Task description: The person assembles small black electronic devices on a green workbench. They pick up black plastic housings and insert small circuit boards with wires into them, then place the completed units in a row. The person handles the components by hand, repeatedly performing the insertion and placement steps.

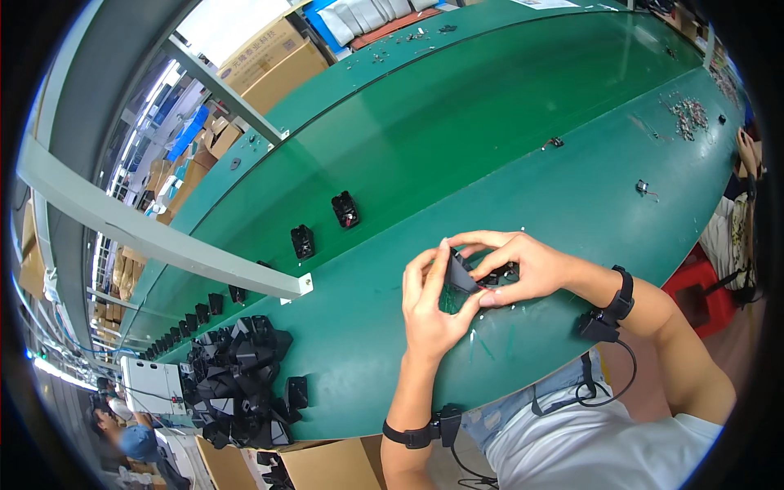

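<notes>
Above the green bench, both of my hands are closed around black plastic pieces close together. My left hand (430, 318) grips a smooth, wedge-shaped black plastic cover (460, 273) between thumb and fingers. My right hand (535, 265) holds a black plastic housing (501, 276) with uneven parts inside, and its fingertips reach toward the cover. A bit of red shows near the right thumb. Fingers hide much of both pieces, so I cannot tell whether they are joined.
A pile of black plastic covers (237, 376) lies left on the bench (351, 359). Black housings (345, 210) stand in a row along the green belt (425, 155). A white metal post (204, 249) rises at left. Small wired parts (645, 189) and scraps (688, 117) lie right.
</notes>
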Motion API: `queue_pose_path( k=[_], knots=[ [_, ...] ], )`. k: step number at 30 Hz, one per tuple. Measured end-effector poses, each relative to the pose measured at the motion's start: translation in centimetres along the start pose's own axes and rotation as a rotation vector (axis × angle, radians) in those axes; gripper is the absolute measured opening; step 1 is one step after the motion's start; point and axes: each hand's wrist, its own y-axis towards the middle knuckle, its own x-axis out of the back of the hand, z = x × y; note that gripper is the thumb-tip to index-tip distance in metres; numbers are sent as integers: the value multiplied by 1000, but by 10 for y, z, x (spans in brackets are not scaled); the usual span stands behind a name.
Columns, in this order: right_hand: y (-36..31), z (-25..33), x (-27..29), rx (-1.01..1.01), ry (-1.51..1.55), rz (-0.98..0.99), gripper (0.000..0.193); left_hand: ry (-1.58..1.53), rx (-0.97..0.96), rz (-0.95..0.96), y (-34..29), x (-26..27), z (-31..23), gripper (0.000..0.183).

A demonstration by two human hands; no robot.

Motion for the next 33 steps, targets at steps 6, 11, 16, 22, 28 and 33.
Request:
queue_pose_path(
  k=[6,11,16,22,28,33],
  knots=[
    [1,-11,-9,-320,659,26,25,82,25,-63,-2,5,-5,78],
    [-8,-20,-13,-488,949,-24,25,56,77,-61,0,9,-12,74],
    [50,-8,4,20,-128,-29,29,228,218,-54,-13,52,-18,58],
    [176,-55,13,-29,-733,27,27,853,462,-160,-120,166,20,42],
    [205,-96,-2,-179,-1055,123,31,1139,632,-171,-175,197,25,50],
    [178,-69,22,-45,-984,137,47,1087,657,-104,-192,206,33,49]
  ],
)
